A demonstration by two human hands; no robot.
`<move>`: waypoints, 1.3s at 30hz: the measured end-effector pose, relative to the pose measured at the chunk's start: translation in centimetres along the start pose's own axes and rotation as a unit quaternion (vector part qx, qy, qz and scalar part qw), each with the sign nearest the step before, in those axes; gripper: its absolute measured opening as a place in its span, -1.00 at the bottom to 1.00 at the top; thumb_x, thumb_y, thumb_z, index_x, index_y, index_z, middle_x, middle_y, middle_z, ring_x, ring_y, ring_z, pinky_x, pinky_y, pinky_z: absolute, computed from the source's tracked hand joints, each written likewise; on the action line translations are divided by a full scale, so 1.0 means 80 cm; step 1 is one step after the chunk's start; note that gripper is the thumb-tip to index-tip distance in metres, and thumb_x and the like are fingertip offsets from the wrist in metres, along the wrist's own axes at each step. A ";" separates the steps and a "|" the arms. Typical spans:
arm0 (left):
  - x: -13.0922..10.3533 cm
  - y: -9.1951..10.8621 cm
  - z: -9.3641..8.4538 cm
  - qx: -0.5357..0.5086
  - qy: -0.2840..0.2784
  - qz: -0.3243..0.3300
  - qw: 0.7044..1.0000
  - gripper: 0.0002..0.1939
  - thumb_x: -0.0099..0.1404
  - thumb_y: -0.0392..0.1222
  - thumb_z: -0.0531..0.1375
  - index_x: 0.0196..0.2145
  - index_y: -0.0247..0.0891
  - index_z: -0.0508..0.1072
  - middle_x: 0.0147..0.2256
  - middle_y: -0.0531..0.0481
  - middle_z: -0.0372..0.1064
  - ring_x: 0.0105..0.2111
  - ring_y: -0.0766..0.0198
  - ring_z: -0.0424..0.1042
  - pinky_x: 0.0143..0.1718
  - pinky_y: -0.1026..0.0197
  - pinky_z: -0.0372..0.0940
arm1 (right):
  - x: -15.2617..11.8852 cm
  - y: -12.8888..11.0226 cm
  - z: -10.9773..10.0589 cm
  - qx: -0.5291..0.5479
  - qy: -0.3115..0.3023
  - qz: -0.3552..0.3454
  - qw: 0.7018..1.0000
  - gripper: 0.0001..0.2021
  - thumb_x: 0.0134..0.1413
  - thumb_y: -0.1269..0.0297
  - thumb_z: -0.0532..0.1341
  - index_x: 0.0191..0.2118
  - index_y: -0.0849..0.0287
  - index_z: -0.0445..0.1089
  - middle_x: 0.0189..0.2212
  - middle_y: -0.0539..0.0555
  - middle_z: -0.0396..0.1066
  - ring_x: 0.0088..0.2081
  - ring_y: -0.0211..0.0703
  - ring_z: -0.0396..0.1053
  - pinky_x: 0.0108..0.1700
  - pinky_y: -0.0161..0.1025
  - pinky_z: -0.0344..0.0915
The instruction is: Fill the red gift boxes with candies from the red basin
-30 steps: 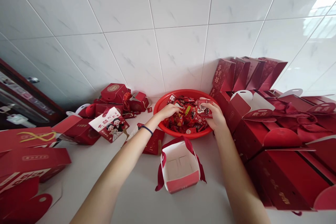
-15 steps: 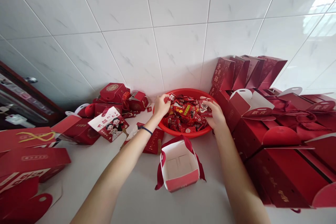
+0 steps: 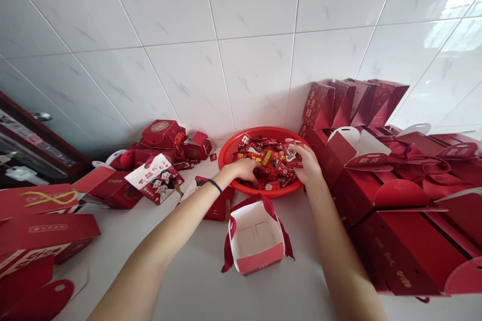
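A red plastic basket (image 3: 227, 154) full of small wrapped candies (image 3: 268, 158) stands against the wall. Into its left part reaches my left hand (image 3: 245, 168), fingers curled down among the candies; their tips are hidden, and I cannot make out what they grip. At the basket's right side, my right hand (image 3: 309, 164) pinches a red candy packet (image 3: 293, 155) with white and dark lettering. Nearer to me, between my forearms, sits an open gift box (image 3: 260, 260), white inside, with nothing in it and dark red ribbons hanging at its sides.
Many red gift boxes (image 3: 399, 253) crowd the right side, with tall open ones (image 3: 341, 103) behind. More boxes (image 3: 48, 233) lie at left. A printed card with a cartoon couple (image 3: 155, 179) leans near a red box (image 3: 124, 188). White tiled wall (image 3: 259, 72) rises behind.
My left hand has moved down and right from the basket's left rim, into the candies. A packet near its fingers now lies in the basket. My right hand keeps hold of its packet.
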State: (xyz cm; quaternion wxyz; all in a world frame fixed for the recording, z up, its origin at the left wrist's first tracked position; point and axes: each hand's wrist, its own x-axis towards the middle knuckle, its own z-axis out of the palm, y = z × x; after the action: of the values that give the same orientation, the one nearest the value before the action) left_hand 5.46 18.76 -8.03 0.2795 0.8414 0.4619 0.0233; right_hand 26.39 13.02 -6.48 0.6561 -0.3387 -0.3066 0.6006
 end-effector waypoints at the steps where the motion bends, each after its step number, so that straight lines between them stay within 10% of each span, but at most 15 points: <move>1: 0.000 0.001 -0.001 0.016 0.004 -0.008 1.000 -0.60 -0.22 -0.22 0.44 -0.32 -0.18 0.59 -0.38 0.00 0.57 -0.36 0.15 0.48 -0.37 0.30 0.24 | 0.000 0.000 0.000 0.002 0.003 0.002 1.000 -0.78 -0.21 0.37 0.35 -0.31 0.13 0.50 -0.49 0.00 0.53 -0.45 -0.11 0.52 -0.45 -0.24 0.44; 12: -0.012 0.010 -0.008 0.040 -0.009 -0.022 0.999 -0.79 -0.22 -0.19 0.44 -0.59 -0.19 0.51 -0.63 0.12 0.40 -0.63 0.34 0.28 -0.60 0.31 0.07 | 0.001 0.002 0.001 0.011 0.000 0.000 1.000 -0.72 -0.27 0.37 0.43 -0.30 0.13 0.51 -0.47 0.03 0.55 -0.37 -0.04 0.56 -0.34 -0.17 0.51; 21: -0.005 -0.003 -0.016 -0.057 0.143 0.013 0.988 -0.79 0.25 -0.17 0.20 -0.26 -0.29 0.60 -0.22 -0.09 0.61 -0.21 0.17 0.54 -0.16 0.26 0.36 | 0.003 0.004 -0.001 0.001 0.009 -0.007 1.000 -0.71 -0.28 0.37 0.46 -0.30 0.14 0.52 -0.43 0.02 0.57 -0.37 -0.12 0.55 -0.28 -0.22 0.50; 30: -0.001 -0.016 -0.013 -0.071 0.215 0.013 0.974 -0.74 0.20 -0.37 0.15 -0.21 -0.29 0.61 -0.16 -0.12 0.60 -0.09 0.10 0.53 -0.01 0.16 0.37 | -0.005 -0.001 0.005 -0.012 0.019 -0.003 1.000 -0.65 -0.42 0.36 0.50 -0.34 0.15 0.53 -0.47 -0.02 0.56 -0.43 -0.21 0.49 -0.35 -0.28 0.46; 34: -0.006 -0.002 -0.014 -0.033 0.186 0.040 0.981 -0.72 0.16 -0.40 0.17 -0.23 -0.26 0.62 -0.11 -0.10 0.58 -0.04 0.07 0.50 0.08 0.14 0.30 | -0.004 0.000 0.004 -0.016 0.021 -0.012 1.000 -0.64 -0.41 0.37 0.51 -0.32 0.13 0.53 -0.44 -0.02 0.57 -0.42 -0.20 0.50 -0.33 -0.27 0.46; 39: -0.004 0.043 -0.013 -0.011 0.019 0.123 0.992 -0.83 0.16 -0.34 0.24 -0.32 -0.23 0.63 -0.25 0.02 0.61 -0.22 0.21 0.54 -0.09 0.28 0.34 | 0.001 0.003 0.003 -0.001 0.038 -0.018 0.999 -0.62 -0.43 0.37 0.49 -0.30 0.17 0.53 -0.45 0.01 0.57 -0.42 -0.19 0.50 -0.32 -0.27 0.45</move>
State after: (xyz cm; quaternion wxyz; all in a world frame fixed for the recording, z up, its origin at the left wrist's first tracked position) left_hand 7.62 17.55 -5.40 0.2747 0.8882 0.3595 0.0791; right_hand 26.06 13.10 -6.58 0.6777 -0.3564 -0.2879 0.5752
